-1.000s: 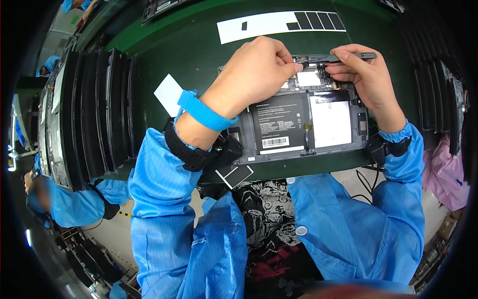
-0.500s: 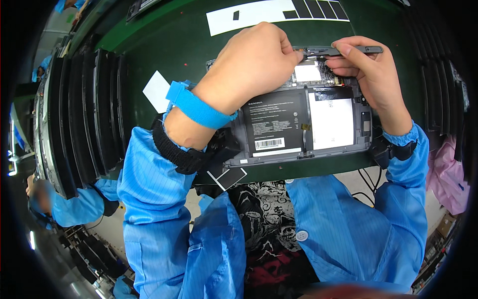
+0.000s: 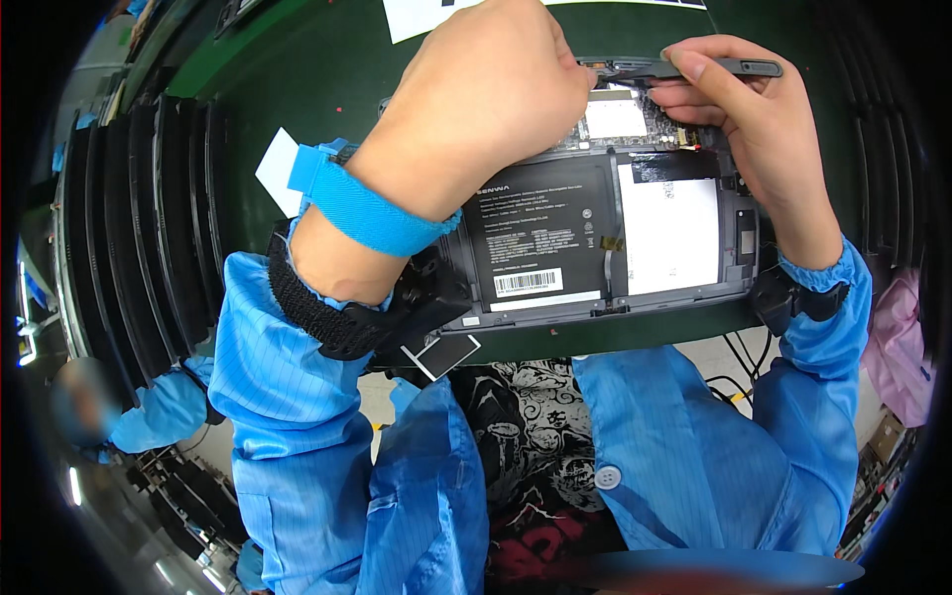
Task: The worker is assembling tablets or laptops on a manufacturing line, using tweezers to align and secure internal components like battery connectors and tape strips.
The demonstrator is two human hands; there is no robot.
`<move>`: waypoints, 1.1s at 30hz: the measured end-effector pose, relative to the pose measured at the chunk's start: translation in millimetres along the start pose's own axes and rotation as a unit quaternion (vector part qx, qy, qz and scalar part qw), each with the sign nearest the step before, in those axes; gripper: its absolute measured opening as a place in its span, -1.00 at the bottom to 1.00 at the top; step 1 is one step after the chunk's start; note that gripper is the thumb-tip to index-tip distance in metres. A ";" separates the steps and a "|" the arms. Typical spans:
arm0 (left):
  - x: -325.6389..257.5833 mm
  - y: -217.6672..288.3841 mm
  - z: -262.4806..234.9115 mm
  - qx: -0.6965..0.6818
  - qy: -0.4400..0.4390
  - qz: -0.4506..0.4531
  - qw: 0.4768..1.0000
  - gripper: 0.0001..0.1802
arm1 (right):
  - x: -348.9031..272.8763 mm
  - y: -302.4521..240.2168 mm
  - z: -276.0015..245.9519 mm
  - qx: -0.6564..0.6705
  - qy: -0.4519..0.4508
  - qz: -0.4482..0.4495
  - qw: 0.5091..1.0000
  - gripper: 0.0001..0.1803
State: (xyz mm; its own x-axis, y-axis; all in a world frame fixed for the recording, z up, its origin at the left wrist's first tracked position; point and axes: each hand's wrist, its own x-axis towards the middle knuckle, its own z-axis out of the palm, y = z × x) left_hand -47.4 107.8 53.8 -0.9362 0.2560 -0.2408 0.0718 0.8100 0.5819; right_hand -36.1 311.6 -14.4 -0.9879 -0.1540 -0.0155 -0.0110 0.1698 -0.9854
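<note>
An opened tablet [image 3: 742,273] lies on the green work surface, its inside facing up. Its black battery [image 3: 545,233] fills the left part, beside a white-covered panel [image 3: 672,238]; a circuit board [image 3: 662,129] runs along the far side. My left hand [image 3: 486,94], with a blue strap [image 3: 382,213] on the wrist, is closed over the board's left part. Its thumb and fingertips pinch at the far edge; what they hold is hidden. My right hand [image 3: 739,114] grips dark tweezers [image 3: 749,67], their tips reaching toward my left fingertips at the board's far edge.
Rows of upright dark panels stand at left [image 3: 144,238] and right [image 3: 888,169]. A white sheet [image 3: 412,18] lies beyond the tablet, and a white piece [image 3: 278,174] sits left of my wrist. A black-and-white card [image 3: 443,354] lies at the near edge. Another person's blue sleeve [image 3: 159,416] shows at lower left.
The tablet and both hands appear slightly farther up the view, and everything looks a little larger. The left pinch and the right grip on the tweezers stay much the same.
</note>
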 end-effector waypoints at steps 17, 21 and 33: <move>19.2 19.3 -12.0 0.123 -0.093 -0.106 0.982 -0.70 | -0.1 4.5 -3.0 -0.022 -0.015 -0.017 1.000 -0.72; 19.1 12.3 -19.3 0.061 -0.147 -0.046 0.986 -0.66 | -0.3 3.3 -1.8 -0.010 -0.017 -0.013 1.000 -0.72; 22.9 4.2 -19.8 0.051 -0.150 -0.023 0.987 -0.66 | -0.6 11.9 -9.7 0.079 0.018 -0.052 0.995 -0.69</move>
State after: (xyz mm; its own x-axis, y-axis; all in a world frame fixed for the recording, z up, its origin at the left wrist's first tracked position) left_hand -75.4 106.6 66.0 -0.7961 0.3495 -0.4941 0.0794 0.8697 0.4872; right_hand -37.1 323.2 -24.5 -0.9877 -0.1266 0.0917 -0.0924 -0.0003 -0.9957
